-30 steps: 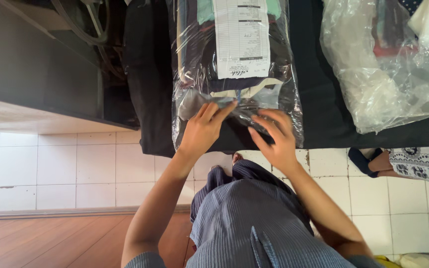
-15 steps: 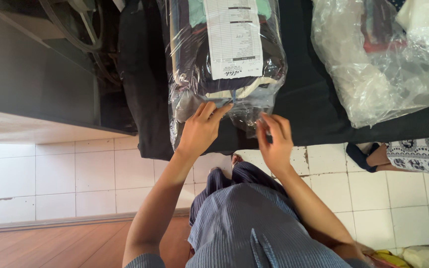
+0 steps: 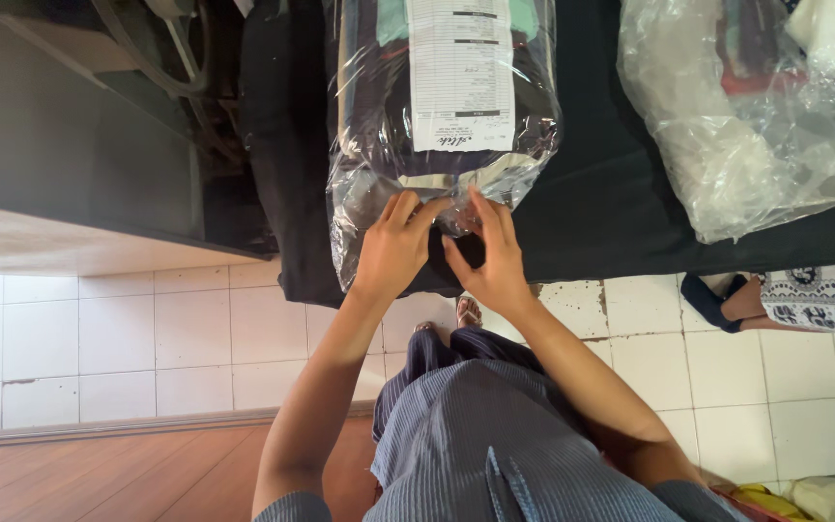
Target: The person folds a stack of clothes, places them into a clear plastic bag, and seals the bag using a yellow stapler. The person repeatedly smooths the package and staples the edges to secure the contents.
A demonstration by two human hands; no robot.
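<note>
A clear plastic bag [image 3: 437,106] of folded dark clothing, with a white printed label on top, lies on a black-covered table [image 3: 611,193]. My left hand [image 3: 393,246] and my right hand [image 3: 490,251] meet at the bag's near end, fingertips pinching the loose plastic there. Both hands sit side by side over the table's front edge. The bag's far end runs out of view.
A second crumpled clear plastic bag [image 3: 756,116] with items inside lies to the right on the table. Another person's sandalled foot [image 3: 727,300] rests on the white tiled floor [image 3: 147,329]. A dark cabinet [image 3: 70,116] stands at left. Wooden flooring [image 3: 99,474] is at lower left.
My hands have moved closer together at the bag's near end. The right hand has shifted left toward the left hand, gathering the plastic.
</note>
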